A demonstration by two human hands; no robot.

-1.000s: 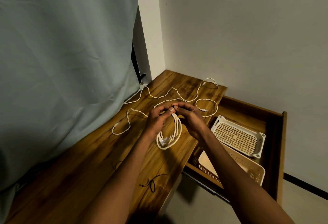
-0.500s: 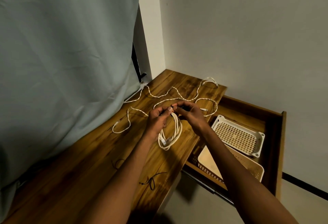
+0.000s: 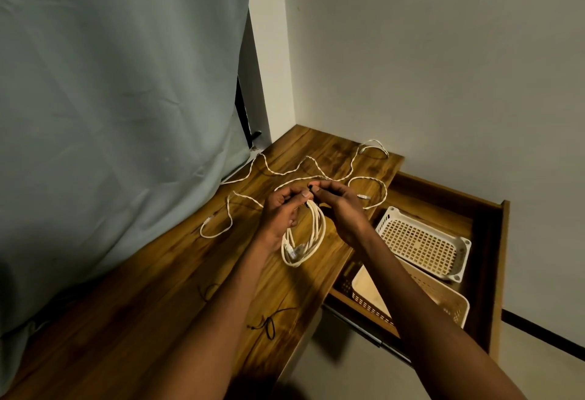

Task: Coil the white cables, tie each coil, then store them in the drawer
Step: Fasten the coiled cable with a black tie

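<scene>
A coiled white cable (image 3: 311,238) hangs over the wooden desk (image 3: 177,276), held at its top by both hands. My left hand (image 3: 283,211) grips the top of the coil. My right hand (image 3: 340,206) pinches a small black tie (image 3: 311,187) at the same spot. Two loose white cables lie behind the hands: a long wavy one (image 3: 304,163) across the back of the desk and another (image 3: 221,227) at the left. The open drawer (image 3: 489,241) stands to the right of the desk.
In the drawer sit a white perforated tray (image 3: 421,243) and a beige basket (image 3: 443,296) below it. Two thin black ties (image 3: 269,323) (image 3: 209,290) lie on the near desk. A grey-green curtain (image 3: 110,99) hangs along the left; a white wall is behind.
Both hands stay at the top of the coil with only small finger movements around the black tie. The coil has barely shifted.
</scene>
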